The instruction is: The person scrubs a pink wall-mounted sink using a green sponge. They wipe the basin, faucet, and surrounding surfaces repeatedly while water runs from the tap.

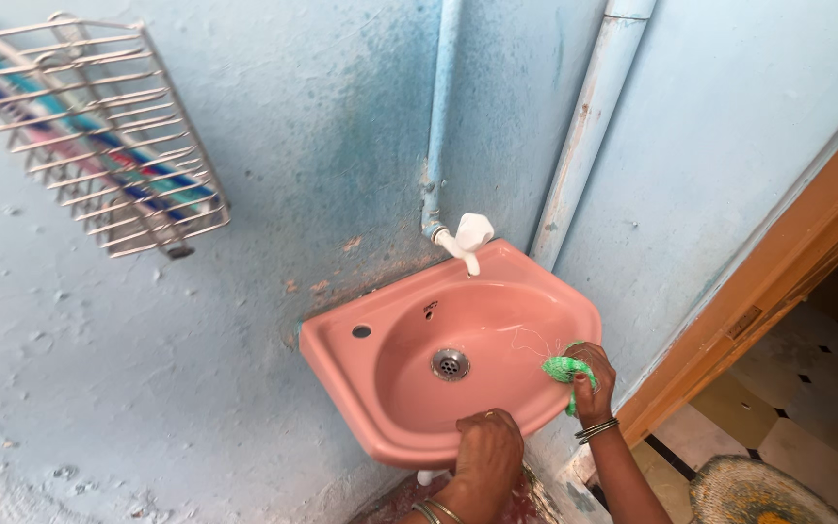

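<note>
A pink wall-mounted sink (341,361) fills the middle of the head view, with a metal drain (450,364) in its bowl. My right hand (594,380) grips a green mesh scrubber (564,369) pressed against the bowl's right inner side near the rim. My left hand (485,456) rests fingers-down on the sink's front rim, holding nothing. Both wrists carry bangles. A white tap (467,239) juts out over the back of the bowl.
A wire rack (99,136) with toothpaste tubes hangs on the blue wall at upper left. Two pale pipes (589,126) run up the wall behind the sink. A wooden door frame (778,281) stands at right, with tiled floor and a round mat (754,490) beyond.
</note>
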